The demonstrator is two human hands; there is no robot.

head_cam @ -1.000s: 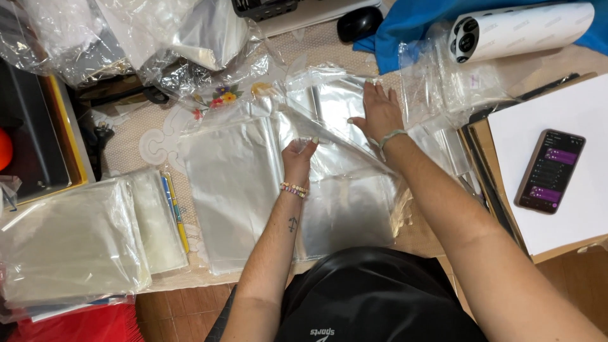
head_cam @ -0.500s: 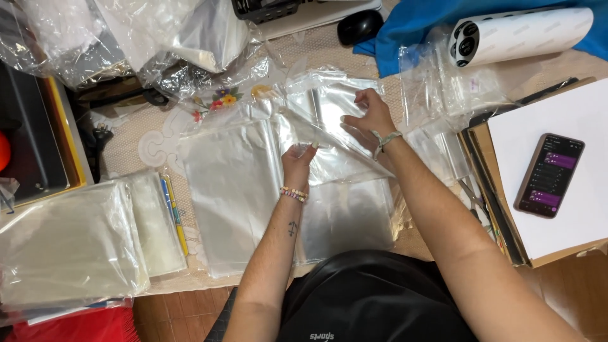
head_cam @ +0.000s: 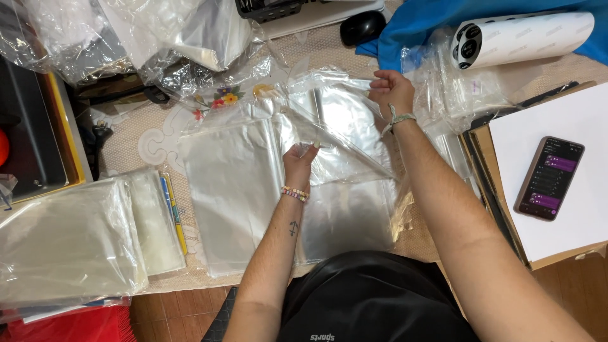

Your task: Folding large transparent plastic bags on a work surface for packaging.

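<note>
Two hands on one clear plastic bag [head_cam: 335,126], lifted over a flat stack of clear bags [head_cam: 234,190] on the surface [head_cam: 126,136]: left hand [head_cam: 301,161] pinches its lower edge, right hand [head_cam: 392,88] grips the top corner; phone [head_cam: 548,177] lies on white board [head_cam: 557,120], far right

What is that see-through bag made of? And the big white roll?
The bag, pinched by the left hand and right hand, looks like thin clear plastic film: glossy, crinkly, table showing through. The roll looks like matte white paper or film wound on a dark core; which one is unclear.
</note>
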